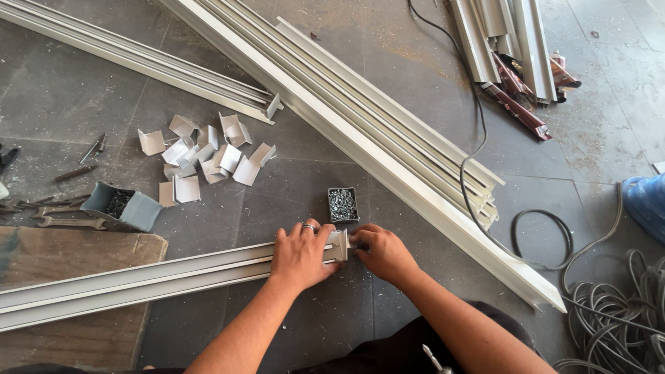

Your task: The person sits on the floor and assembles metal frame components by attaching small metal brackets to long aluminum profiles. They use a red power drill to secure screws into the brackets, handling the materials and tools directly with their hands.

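Note:
A long aluminium profile (138,280) lies across the floor in front of me, its right end near the middle. My left hand (301,255), with a ring on one finger, presses down on that end of the profile. My right hand (383,253) is closed at the end of the profile against a small metal bracket (339,244). Just beyond the hands sits a small open box of screws (342,205).
Several bent metal brackets (201,158) lie scattered to the left, near a grey box of bits (123,206) and spanners (66,221). Long profiles (388,131) run diagonally behind. Cables (609,305) coil at right. A wooden board (76,249) lies at left.

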